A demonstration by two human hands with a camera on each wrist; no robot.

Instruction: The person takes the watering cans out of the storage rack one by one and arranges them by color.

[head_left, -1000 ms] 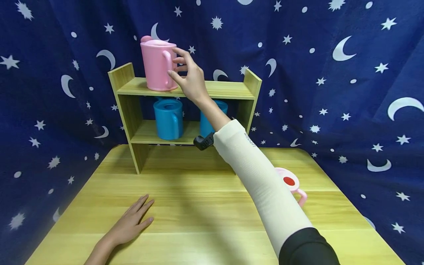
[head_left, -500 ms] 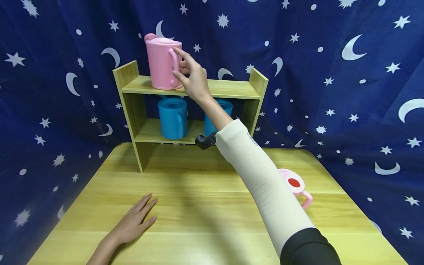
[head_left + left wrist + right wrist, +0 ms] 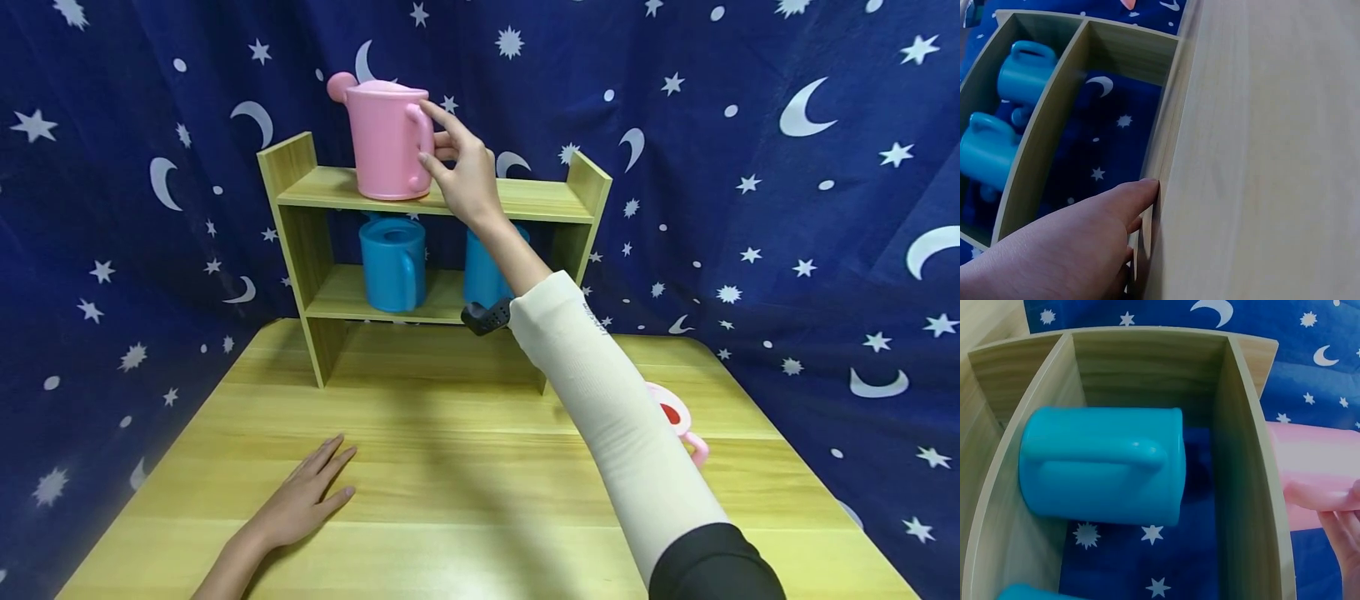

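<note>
A pink watering can (image 3: 386, 146) stands upright on the top board of a wooden shelf (image 3: 525, 200), its round spout pointing left. My right hand (image 3: 467, 171) grips its handle, thumb low on the near side and index finger at the top; the other fingers are partly hidden behind the handle. In the right wrist view the pink can (image 3: 1316, 456) shows at the right edge, fingertips at its handle. My left hand (image 3: 296, 504) lies flat on the table with its fingers straight, holding nothing.
Two blue watering cans (image 3: 392, 267) (image 3: 483, 271) stand on the lower board, the right one partly behind my right forearm. A second pink can (image 3: 671, 412) with a red spot sits on the table (image 3: 420, 467) at right, partly hidden by my sleeve. A starry blue curtain (image 3: 750, 208) hangs behind.
The pink watering can has shifted right along the top board and turned slightly, showing more of its spout. My right hand has closed onto the handle and moved right with it. My left hand stays put.
</note>
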